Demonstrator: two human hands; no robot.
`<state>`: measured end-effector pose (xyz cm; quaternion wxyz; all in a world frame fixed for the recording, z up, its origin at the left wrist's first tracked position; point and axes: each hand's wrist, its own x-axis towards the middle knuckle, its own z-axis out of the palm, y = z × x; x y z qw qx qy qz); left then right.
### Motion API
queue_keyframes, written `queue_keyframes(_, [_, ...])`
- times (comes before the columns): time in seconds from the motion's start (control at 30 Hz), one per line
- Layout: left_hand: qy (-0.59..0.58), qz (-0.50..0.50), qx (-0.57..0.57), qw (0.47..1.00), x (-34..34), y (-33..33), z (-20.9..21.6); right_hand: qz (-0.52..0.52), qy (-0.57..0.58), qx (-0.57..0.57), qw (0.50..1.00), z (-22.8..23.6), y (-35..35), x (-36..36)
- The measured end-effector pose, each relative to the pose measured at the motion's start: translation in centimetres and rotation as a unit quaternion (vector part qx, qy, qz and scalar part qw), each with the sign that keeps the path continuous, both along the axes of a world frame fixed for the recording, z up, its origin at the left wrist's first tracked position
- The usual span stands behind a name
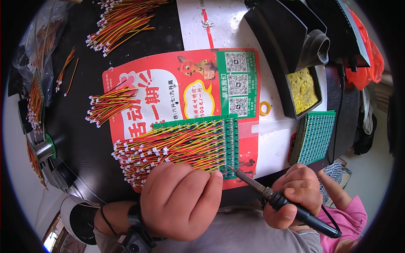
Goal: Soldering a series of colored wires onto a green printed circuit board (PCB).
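Our left hand (179, 200) presses clenched on wires (168, 149) at the near table (88, 139) edge; our right hand (293, 196) grips a soldering iron (270, 194), tip touching the green circuit board (230, 145).

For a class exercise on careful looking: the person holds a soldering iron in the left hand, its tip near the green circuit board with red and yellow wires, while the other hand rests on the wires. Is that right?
Not quite. The head view shows the soldering iron in the right hand, its tip near the green circuit board. It is the left hand that rests on the red and yellow wires.
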<state>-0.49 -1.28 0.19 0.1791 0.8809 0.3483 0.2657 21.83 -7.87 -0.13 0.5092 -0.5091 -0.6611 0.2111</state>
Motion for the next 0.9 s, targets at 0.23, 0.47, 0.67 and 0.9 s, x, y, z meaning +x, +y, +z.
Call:
queue_keyframes(0.23, [0.016, -0.002, 0.009, 1.000, 0.06, -0.21, -0.06, 0.006, 0.000, -0.006, 1.000, 0.05, 0.11, -0.05])
queue_keyframes(0.47, [0.016, 0.006, 0.006, 1.000, 0.11, -0.23, -0.21, 0.004, -0.004, -0.019, 1.000, 0.15, 0.10, -0.20])
queue_keyframes(0.67, [0.009, 0.005, 0.010, 1.000, 0.10, -0.27, -0.36, 0.016, -0.010, -0.027, 0.999, 0.23, 0.08, -0.03])
queue_keyframes(0.9, [0.012, 0.001, 0.006, 1.000, 0.11, -0.16, -0.35, 0.007, -0.009, -0.025, 1.000, 0.22, 0.05, -0.11])
